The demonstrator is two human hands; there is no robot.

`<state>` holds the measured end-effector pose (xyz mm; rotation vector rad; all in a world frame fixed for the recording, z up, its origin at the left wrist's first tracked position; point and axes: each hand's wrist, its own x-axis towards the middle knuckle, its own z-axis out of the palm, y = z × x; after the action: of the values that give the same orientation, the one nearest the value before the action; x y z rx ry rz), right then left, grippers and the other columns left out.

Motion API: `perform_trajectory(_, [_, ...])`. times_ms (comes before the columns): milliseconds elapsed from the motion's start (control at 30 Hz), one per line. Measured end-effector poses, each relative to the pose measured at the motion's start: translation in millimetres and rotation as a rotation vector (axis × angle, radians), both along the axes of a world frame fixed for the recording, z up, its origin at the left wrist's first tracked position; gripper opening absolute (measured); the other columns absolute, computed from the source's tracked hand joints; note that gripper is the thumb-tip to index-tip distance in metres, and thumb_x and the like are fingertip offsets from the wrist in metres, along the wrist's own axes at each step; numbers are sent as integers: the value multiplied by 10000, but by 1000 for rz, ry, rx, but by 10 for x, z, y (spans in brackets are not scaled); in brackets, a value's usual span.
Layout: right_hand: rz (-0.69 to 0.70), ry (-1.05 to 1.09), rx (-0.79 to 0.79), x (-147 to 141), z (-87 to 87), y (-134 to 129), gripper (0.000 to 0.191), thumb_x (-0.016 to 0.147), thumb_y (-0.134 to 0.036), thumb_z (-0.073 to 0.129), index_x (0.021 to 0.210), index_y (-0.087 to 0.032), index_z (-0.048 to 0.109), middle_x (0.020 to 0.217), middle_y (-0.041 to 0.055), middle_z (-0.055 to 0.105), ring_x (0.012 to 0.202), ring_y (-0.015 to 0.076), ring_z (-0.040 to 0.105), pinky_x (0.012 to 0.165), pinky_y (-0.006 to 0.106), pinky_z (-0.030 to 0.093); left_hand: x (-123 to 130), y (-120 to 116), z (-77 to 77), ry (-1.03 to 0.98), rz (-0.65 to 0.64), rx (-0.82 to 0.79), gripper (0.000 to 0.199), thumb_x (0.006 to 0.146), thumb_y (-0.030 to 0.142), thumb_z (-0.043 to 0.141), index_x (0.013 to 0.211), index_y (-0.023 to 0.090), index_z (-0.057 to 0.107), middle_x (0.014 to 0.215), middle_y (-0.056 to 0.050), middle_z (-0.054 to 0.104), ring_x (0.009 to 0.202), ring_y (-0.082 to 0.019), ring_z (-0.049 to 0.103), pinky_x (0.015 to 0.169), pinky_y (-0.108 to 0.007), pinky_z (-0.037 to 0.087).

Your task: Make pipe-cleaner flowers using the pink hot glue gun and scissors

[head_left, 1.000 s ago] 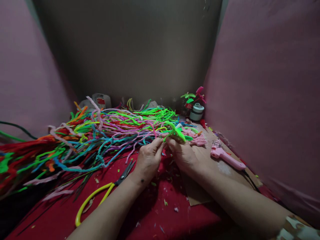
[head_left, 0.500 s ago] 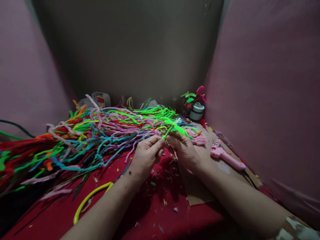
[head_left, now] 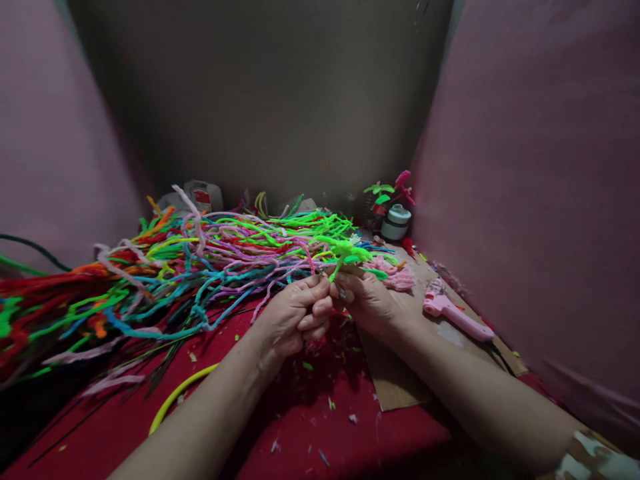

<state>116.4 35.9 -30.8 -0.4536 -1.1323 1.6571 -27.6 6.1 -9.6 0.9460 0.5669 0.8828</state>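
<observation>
Fuzzy bright green pipe cleaner (head_left: 345,253), bent into a leafy shape with a short stem, is pinched between my two hands above the table's front half. My left hand (head_left: 295,315) closes thumb and forefinger at the stem's lower end, its other fingers curled. From the other side, my right hand (head_left: 373,303) grips the same stem with bent fingers; its fingertips are partly hidden. A large heap of loose pipe cleaners (head_left: 240,257) in green, pink, red, blue and orange lies just behind and to the left of my hands.
A pink glue gun (head_left: 457,319) lies on cardboard (head_left: 400,387) at the right. Behind it are a pale lidded jar (head_left: 396,223) and a pink fuzzy flower (head_left: 404,183). A yellow curved handle (head_left: 180,393) and scraps lie on the red cloth (head_left: 300,427).
The green piece has turned more upright, its leafy top shifting slightly left. My left hand has rolled, so more of its curled fingers show. My right hand stays close beside it.
</observation>
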Motion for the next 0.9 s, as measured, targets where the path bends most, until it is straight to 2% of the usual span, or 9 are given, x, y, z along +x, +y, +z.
perform_trajectory(100, [-39, 37, -7, -12, -53, 18, 145, 688, -248, 710, 640, -162, 602, 544, -40, 496, 504, 85, 414, 459, 224, 295, 25, -9, 5, 208, 76, 144, 227, 880, 348, 462, 760, 172, 536, 490, 80, 414, 304, -28, 200, 317, -162, 209])
perform_trajectory(167, [-94, 40, -55, -25, -77, 21, 148, 669, -268, 731, 676, -166, 625, 563, -36, 513, 515, 89, 414, 462, 226, 284, 68, -26, -12, 491, 288, 369, 224, 883, 341, 446, 781, 175, 555, 533, 43, 491, 349, -61, 345, 371, -186, 282])
perform_trajectory(267, [-190, 22, -102, -48, -74, -1, 180, 625, -277, 765, 717, -171, 652, 584, -38, 531, 504, 80, 378, 466, 229, 263, 126, -54, -78, 963, 628, 758, 145, 843, 280, 520, 907, 171, 590, 712, -35, 624, 554, -135, 546, 517, -230, 361])
perform_trajectory(367, [-247, -24, -95, -67, -43, -45, 185, 608, -266, 771, 723, -166, 666, 582, -44, 527, 488, 68, 330, 468, 233, 237, 131, -64, -141, 1230, 701, 926, 156, 859, 225, 483, 926, 154, 605, 700, -56, 633, 593, -168, 564, 551, -255, 340])
perform_trajectory(433, [-265, -54, -76, -68, -19, -75, 180, 615, -271, 768, 726, -169, 670, 585, -45, 525, 494, 68, 325, 472, 234, 234, 112, -55, -149, 1213, 699, 940, 193, 875, 191, 440, 925, 162, 624, 630, -25, 595, 552, -147, 530, 545, -246, 327])
perform_trajectory(533, [-248, -133, 6, -43, 23, -108, 165, 656, -295, 744, 763, -181, 690, 640, -32, 558, 529, 78, 362, 498, 237, 274, 87, -36, -113, 1011, 703, 869, 198, 865, 197, 460, 943, 191, 642, 609, 17, 551, 544, -113, 483, 543, -216, 332])
perform_trajectory(700, [-229, -220, 195, 21, 72, -105, 146, 668, -251, 747, 805, -208, 726, 835, 11, 644, 763, 137, 531, 738, 283, 406, 99, -13, -46, 676, 611, 625, 176, 831, 266, 504, 733, 168, 612, 518, 52, 439, 450, -75, 364, 450, -198, 293])
perform_trajectory(800, [-223, -214, 170, 46, 56, -72, 158, 675, -248, 744, 827, -206, 734, 739, -5, 630, 631, 98, 481, 625, 251, 386, 110, -17, -9, 470, 505, 444, 205, 787, 333, 573, 674, 162, 563, 477, 68, 418, 388, -49, 308, 390, -186, 243])
perform_trajectory(900, [-212, -199, 115, 60, 35, -41, 157, 690, -264, 729, 833, -199, 732, 650, -21, 589, 515, 63, 363, 481, 222, 257, 106, -36, 43, 356, 421, 307, 240, 747, 360, 624, 653, 155, 541, 454, 70, 431, 347, -31, 290, 353, -171, 208])
